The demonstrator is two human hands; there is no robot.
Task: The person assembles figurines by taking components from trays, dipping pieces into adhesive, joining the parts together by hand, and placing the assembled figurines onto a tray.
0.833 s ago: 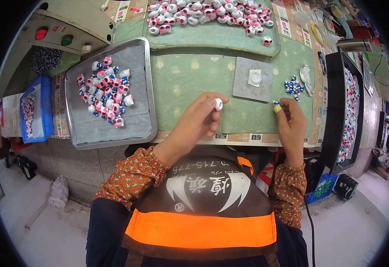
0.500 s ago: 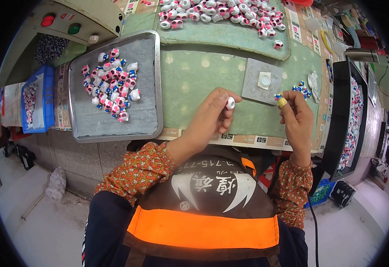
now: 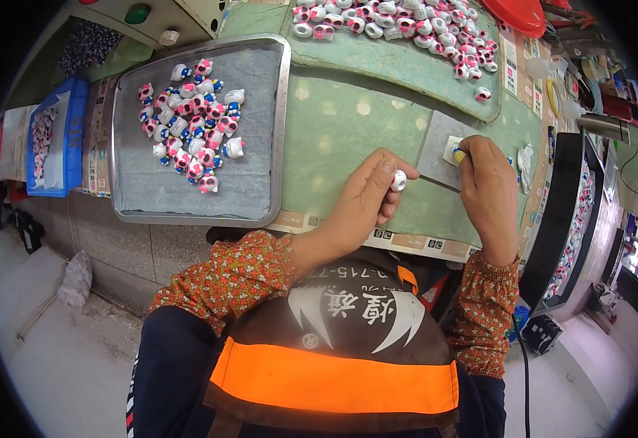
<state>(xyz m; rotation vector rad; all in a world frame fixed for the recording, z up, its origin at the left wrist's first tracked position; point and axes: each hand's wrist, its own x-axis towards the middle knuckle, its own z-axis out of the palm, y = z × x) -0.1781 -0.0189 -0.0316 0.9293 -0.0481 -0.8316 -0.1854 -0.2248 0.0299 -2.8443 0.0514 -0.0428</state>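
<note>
L hand (image 3: pixel 366 191) grip pinches wht piece (image 3: pixel 398 180): prob. light, stiff, slick; best held by sides, approx. mid-height. R hand (image 3: pixel 488 191) grip: fingertips obscured, can't tell.

That tray's rim (image 3: pixel 283 109) is shiny metal, the liner (image 3: pixel 253 182) looks like matt cloth, and the white toy head (image 3: pixel 398 180) seems kinda glossy plastic.

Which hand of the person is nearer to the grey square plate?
Right. The right hand is over the grey square plate, covering part of it; the left hand, holding a white piece, is beside the plate's near left corner.
</note>
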